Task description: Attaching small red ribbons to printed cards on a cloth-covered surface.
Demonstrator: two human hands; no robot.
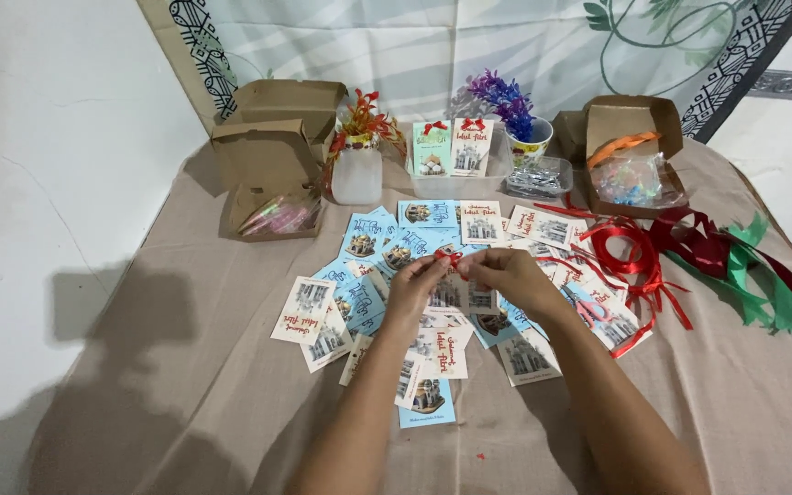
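My left hand (419, 282) and my right hand (503, 274) meet above the middle of the cloth-covered table (203, 367). Both pinch a small piece of red ribbon (448, 258) between their fingertips. Under and around my hands lie several small printed cards (425, 240), some blue and some white, each with a picture of a domed building. Two finished cards with red bows (452, 147) stand upright at the back.
A pile of red ribbon (630, 252) and green ribbon (758, 275) lies at the right. Open cardboard boxes stand at back left (272, 160) and back right (630, 137). A white vase with orange flowers (357, 156), a cup of purple flowers (515, 119) and a clear tray (541, 177) sit between.
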